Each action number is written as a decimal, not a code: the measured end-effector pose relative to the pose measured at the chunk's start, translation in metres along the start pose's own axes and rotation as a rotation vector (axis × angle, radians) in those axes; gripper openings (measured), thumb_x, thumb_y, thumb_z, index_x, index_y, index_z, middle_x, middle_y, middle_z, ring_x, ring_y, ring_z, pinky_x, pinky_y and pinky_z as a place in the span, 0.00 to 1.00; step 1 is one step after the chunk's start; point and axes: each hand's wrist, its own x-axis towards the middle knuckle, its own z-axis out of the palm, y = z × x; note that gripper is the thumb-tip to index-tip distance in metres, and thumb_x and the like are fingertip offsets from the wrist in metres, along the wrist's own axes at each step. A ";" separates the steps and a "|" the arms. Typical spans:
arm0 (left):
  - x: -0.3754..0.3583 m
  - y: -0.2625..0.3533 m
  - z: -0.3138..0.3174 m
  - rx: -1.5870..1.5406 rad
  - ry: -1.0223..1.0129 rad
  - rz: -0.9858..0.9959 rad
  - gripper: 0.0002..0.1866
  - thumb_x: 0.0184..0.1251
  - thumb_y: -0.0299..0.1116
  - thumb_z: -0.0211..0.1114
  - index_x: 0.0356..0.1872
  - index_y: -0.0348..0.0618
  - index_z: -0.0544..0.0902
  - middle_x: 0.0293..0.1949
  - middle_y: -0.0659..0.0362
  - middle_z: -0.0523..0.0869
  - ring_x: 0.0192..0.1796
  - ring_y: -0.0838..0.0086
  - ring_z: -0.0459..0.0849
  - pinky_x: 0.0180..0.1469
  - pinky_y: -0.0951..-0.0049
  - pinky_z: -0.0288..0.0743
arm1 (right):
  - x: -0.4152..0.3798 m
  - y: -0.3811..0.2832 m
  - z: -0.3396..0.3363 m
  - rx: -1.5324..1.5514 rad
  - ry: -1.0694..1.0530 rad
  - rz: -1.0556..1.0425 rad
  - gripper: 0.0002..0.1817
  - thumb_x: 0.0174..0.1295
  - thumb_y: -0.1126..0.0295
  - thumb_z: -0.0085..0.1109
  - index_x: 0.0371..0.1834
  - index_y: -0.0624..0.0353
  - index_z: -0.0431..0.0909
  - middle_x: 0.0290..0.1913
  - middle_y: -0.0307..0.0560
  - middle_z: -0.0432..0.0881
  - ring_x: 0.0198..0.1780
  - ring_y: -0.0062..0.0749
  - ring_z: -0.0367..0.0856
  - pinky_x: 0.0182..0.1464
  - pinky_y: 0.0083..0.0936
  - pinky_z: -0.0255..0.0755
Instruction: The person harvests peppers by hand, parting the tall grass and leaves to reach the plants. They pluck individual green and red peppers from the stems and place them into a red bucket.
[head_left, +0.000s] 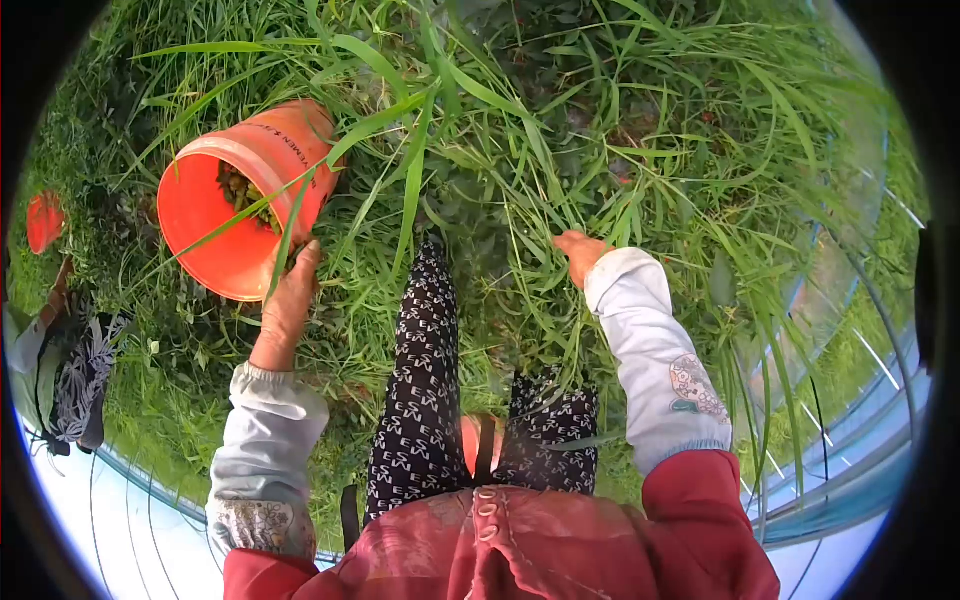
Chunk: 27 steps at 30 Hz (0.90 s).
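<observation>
My left hand (290,300) is closed on the near rim of an orange bucket (270,143), thumb outside. The bucket lies tilted in the grass with its mouth facing me, and dark lettering shows on its side. Small green and yellowish pieces (240,195), too small to name, sit deep inside it. My right hand (583,256) reaches into tall green grass (540,200) ahead of my knees. Its fingers point left and are partly hidden among the blades.
Tall grass and leafy plants cover the ground around me. At the left edge another person (80,375) in dark patterned clothing is partly in view, near a second orange bucket (45,222). An orange object (480,445) shows between my legs. Plastic sheeting (840,500) runs along the right.
</observation>
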 end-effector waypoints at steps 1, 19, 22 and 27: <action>0.016 -0.007 -0.022 0.037 0.085 0.114 0.06 0.63 0.31 0.59 0.36 0.39 0.78 0.24 0.69 0.75 0.19 0.89 0.64 0.20 0.85 0.60 | -0.001 0.002 0.001 -0.002 0.034 0.020 0.39 0.44 0.90 0.46 0.63 0.48 0.62 0.67 0.40 0.60 0.64 0.41 0.63 0.64 0.29 0.61; 0.144 -0.140 0.207 0.882 -0.257 0.497 0.35 0.52 0.34 0.62 0.63 0.43 0.60 0.56 0.47 0.73 0.59 0.57 0.71 0.60 0.65 0.65 | 0.013 0.044 0.008 0.079 0.508 -0.156 0.20 0.46 0.83 0.50 0.44 0.53 0.76 0.48 0.46 0.76 0.48 0.44 0.75 0.49 0.31 0.70; 0.141 -0.155 0.231 0.938 -0.459 -0.092 0.38 0.53 0.39 0.61 0.66 0.45 0.56 0.53 0.46 0.76 0.55 0.56 0.75 0.57 0.64 0.68 | 0.017 0.048 0.012 0.074 0.571 -0.199 0.20 0.44 0.83 0.50 0.44 0.55 0.75 0.48 0.46 0.76 0.48 0.45 0.75 0.49 0.30 0.71; 0.097 -0.170 0.255 1.071 -0.514 0.020 0.21 0.55 0.35 0.58 0.51 0.40 0.70 0.41 0.47 0.82 0.46 0.55 0.81 0.46 0.62 0.75 | 0.033 0.060 0.038 0.979 0.595 -0.313 0.11 0.53 0.77 0.56 0.41 0.62 0.77 0.41 0.39 0.77 0.41 0.28 0.72 0.44 0.20 0.66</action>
